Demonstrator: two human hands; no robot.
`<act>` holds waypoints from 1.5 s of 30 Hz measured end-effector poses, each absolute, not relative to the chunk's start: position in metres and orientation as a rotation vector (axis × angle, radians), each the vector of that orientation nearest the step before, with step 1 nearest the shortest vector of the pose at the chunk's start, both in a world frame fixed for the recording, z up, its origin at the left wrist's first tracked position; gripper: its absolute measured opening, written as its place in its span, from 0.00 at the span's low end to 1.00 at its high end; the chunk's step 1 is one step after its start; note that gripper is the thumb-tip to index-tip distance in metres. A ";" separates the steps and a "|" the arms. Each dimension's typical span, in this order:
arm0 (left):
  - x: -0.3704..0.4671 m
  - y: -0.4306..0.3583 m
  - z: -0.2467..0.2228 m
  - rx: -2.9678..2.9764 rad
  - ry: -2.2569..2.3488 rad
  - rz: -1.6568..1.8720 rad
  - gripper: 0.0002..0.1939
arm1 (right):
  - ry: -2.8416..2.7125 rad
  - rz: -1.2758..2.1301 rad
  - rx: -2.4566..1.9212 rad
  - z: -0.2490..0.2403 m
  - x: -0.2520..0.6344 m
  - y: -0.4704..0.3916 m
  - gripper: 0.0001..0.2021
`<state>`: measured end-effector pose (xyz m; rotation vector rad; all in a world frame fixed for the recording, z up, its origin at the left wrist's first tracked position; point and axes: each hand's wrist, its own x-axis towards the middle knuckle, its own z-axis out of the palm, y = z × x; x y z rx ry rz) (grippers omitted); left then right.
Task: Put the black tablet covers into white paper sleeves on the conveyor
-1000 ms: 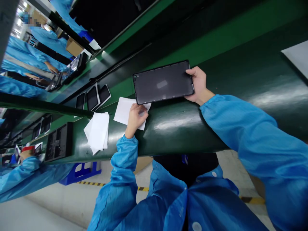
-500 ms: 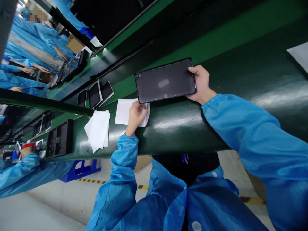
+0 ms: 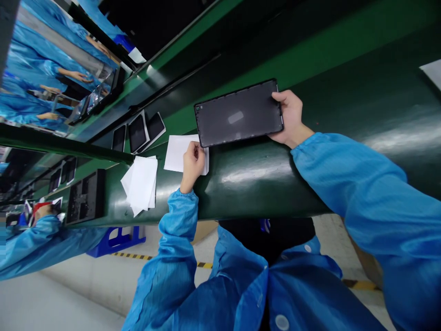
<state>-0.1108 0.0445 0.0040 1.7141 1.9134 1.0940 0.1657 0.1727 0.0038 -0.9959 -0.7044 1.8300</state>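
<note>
My right hand [image 3: 289,117] grips the right end of a dark tablet back cover [image 3: 241,115], thumb on top and fingers underneath. The cover is held tilted above the bench, with small notches along its rim, a pale oval mark near its middle and a small opening at its upper left corner. My left hand [image 3: 193,161] is closed, fingers curled together, over a white sheet of paper [image 3: 175,154]. Whatever those fingers hold, if anything, is hidden. The cover's lower left corner overlaps the sheet in view, just right of my left hand.
A loose stack of white sheets [image 3: 141,184] lies to the left on the green bench [image 3: 255,188]. Behind it are several dark tablets [image 3: 138,133] on white paper. A black tray [image 3: 86,197] sits farther left, near a co-worker's sleeve [image 3: 44,234]. A green rail [image 3: 69,145] crosses there.
My left hand has drawn its fingers tighter and shifted slightly left. The sheet's right edge, curved before, now looks flatter. The cover stays in my right hand, nearly unmoved.
</note>
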 end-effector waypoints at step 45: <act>-0.131 0.056 -0.011 1.801 2.162 1.445 0.11 | -1.272 1.805 -0.774 -0.017 0.148 0.147 0.12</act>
